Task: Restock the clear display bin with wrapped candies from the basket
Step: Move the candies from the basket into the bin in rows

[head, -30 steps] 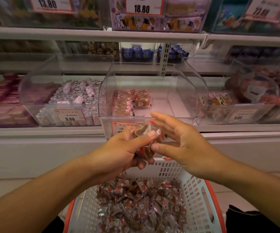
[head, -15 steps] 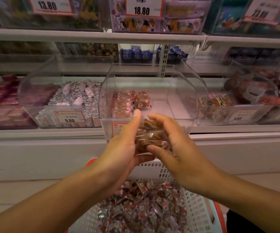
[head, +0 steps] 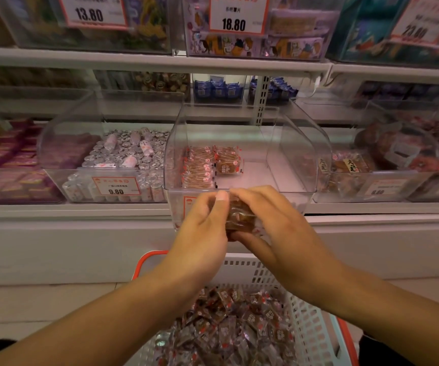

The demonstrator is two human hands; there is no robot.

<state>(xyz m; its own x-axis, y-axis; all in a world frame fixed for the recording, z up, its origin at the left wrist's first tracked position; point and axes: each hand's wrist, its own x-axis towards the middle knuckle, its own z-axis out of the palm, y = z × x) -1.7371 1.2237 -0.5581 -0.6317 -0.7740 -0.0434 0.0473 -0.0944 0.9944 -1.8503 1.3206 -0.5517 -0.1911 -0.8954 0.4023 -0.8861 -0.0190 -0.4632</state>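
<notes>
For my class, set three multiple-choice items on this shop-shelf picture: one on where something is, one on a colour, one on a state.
1. Where do the candies already in the clear bin lie?
A. rear left part of its floor
B. front right corner
C. spread over the whole floor

2. What colour is the basket rim?
A. blue
B. orange-red
C. black

3. What are the two hands doing?
A. both hang idle
B. only one holds candies
C. both grip one bunch of candies

Answers:
1 A: the stacked candies sit rear left; the rest of the floor is bare.
2 B: an orange-red edge runs round the white mesh.
3 C: left hand and right hand close round the held candies before the bin.
</notes>
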